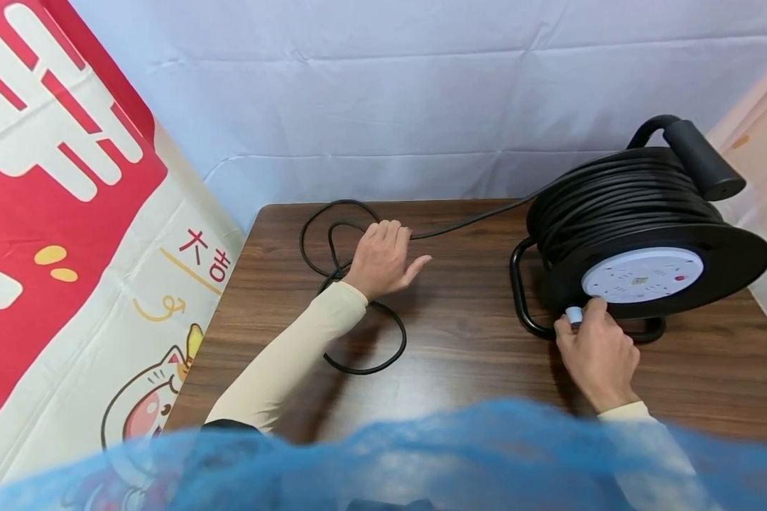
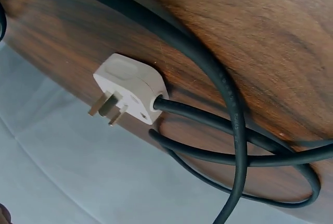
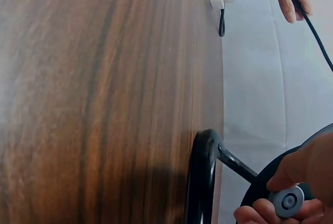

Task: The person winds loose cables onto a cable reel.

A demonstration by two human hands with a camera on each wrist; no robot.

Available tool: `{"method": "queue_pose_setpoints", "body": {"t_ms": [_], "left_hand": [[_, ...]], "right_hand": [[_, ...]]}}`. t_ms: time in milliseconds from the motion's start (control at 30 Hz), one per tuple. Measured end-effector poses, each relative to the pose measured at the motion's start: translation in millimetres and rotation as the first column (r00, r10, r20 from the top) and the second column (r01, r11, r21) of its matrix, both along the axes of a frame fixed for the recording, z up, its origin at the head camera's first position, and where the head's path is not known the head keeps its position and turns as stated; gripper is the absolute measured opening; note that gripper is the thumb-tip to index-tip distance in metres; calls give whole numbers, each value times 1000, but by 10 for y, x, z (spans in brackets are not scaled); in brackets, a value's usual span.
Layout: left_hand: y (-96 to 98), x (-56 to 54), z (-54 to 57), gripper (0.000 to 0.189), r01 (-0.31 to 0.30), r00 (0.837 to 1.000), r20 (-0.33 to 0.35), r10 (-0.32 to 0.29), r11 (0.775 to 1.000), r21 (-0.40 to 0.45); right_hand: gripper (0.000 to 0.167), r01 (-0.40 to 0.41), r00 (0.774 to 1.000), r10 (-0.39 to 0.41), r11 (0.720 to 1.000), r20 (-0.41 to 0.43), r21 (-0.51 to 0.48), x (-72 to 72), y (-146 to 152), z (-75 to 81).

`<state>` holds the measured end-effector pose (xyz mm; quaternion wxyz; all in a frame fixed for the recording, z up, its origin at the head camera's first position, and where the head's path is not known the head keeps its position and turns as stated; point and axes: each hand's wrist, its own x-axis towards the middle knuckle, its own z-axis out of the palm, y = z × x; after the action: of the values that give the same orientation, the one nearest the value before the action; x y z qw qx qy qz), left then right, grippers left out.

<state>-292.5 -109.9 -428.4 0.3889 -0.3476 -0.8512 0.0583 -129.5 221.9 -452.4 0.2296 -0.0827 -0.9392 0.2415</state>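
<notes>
A black cable reel stands at the right of the table, its drum wound with black cable. My right hand pinches the small grey winding knob at the lower edge of the reel's front disc, thumb on one side and fingers on the other. Left of the reel, my left hand holds the stretch of cable that leads to the drum, fingers over it and thumb held out. Beyond it, loose cable lies in loops on the table. A white three-pin plug sits at that cable's end, pins facing outward.
The reel has a round white socket panel, a tubular black stand and a thick grip on top. A pale cloth hangs behind the wooden table. Blurred blue mesh covers the bottom of the head view.
</notes>
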Motion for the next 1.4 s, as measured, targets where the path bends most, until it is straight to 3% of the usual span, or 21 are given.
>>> {"method": "queue_pose_setpoints", "body": {"t_ms": [167, 667, 833, 933, 1167, 1400], "left_hand": [[16, -6, 16, 57, 13, 1000, -2, -13, 1000, 11], [-103, -9, 33, 58, -81, 997, -19, 80, 996, -44], [-124, -18, 23, 58, -57, 997, -55, 56, 998, -15], [-96, -19, 29, 58, -35, 997, -70, 34, 999, -2], [-49, 0, 18, 57, -38, 997, -66, 39, 999, 12], [79, 42, 26, 60, -1, 999, -47, 3, 999, 37]], "right_hand": [[25, -19, 1000, 19, 1000, -21, -1, -9, -13, 41], [23, -69, 996, 67, 997, -50, -41, -21, -107, 103], [24, -78, 994, 73, 995, -84, -60, -37, -167, 198], [24, -92, 995, 86, 989, -59, -114, -57, -188, 270], [28, -67, 989, 101, 956, 108, -285, -81, -211, 404], [32, -90, 984, 148, 897, 101, -434, -79, -203, 515]]}}
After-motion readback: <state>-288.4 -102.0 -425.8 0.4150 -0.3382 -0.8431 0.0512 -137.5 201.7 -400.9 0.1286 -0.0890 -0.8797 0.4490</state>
